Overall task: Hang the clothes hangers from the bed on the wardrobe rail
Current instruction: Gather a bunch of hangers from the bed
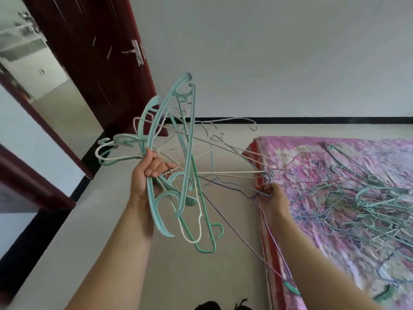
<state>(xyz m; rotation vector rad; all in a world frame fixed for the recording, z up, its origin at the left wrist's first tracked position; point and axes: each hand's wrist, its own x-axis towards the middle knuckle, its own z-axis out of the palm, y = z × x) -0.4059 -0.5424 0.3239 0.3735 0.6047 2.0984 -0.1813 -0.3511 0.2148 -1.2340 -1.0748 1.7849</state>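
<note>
The left hand (pixel 154 166) clutches a splayed bunch of hangers (pixel 178 157), broad mint plastic and thin cream wire, above the floor. At four o'clock, the right hand (pixel 273 195) pinches thin wire hangers (pixel 263 220) at the edge of the bed (pixel 290 148), pink floral.

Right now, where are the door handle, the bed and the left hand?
door handle (pixel 136 51), head view, on the metal plate
bed (pixel 297 151), head view, on bare pink cover
left hand (pixel 152 166), head view, on the knuckles
</note>
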